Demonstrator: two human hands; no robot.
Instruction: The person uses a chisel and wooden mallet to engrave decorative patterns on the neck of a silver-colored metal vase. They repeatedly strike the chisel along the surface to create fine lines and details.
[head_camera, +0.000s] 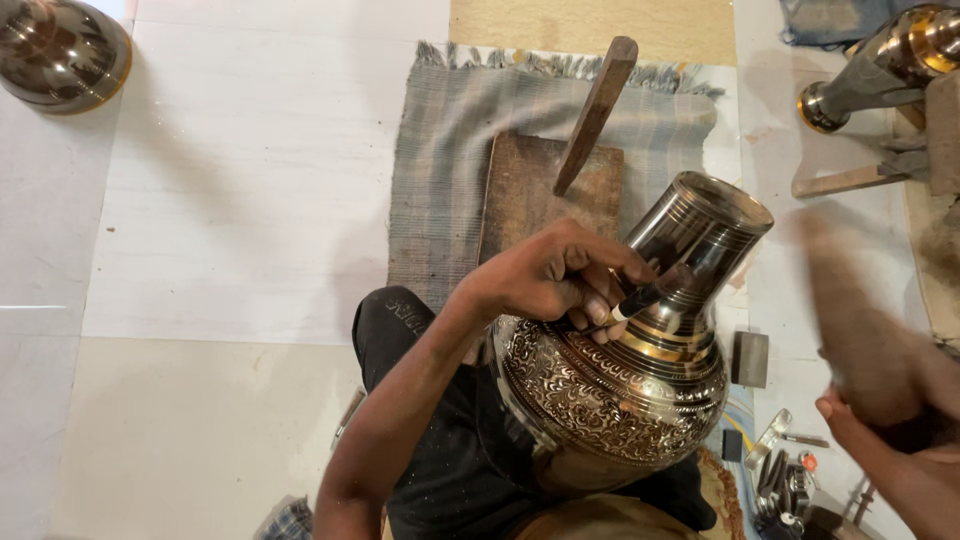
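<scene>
Currently, the following conditions and risks are noted.

Workpiece: an engraved metal pot (625, 375) is laid tilted across the lap, its neck pointing toward 1 o'clock; the belly is covered in chased scrollwork, while the neck is left smooth and dark.

Left hand: the left hand (555, 275) is rested on the shoulder of the pot, fingers closed narrowly around a small chisel (640, 298), whose tip is set against the banded shoulder.

Right hand: the right hand (880, 425) is seen at 4 o'clock, well apart from the pot, wrapped around a blurred mallet (850, 300); the exact finger spacing cannot be told through the motion blur.

Slip risk: the chisel is judged liable to skid on the polished curve if it is struck off-axis, scoring the finished bands.

Finger risk: the knuckles lie just beside the chisel head and could be caught by a mistimed blow.

Roll risk: the pot is braced only by lap and hand, so rotation under impact is judged possible.

Surroundings: a wooden board (545, 195) on a grey cloth (450, 150) lies at 12 o'clock, with a wooden stick (597, 110) resting on it; loose tools (785, 480) are scattered at 5 o'clock.
</scene>
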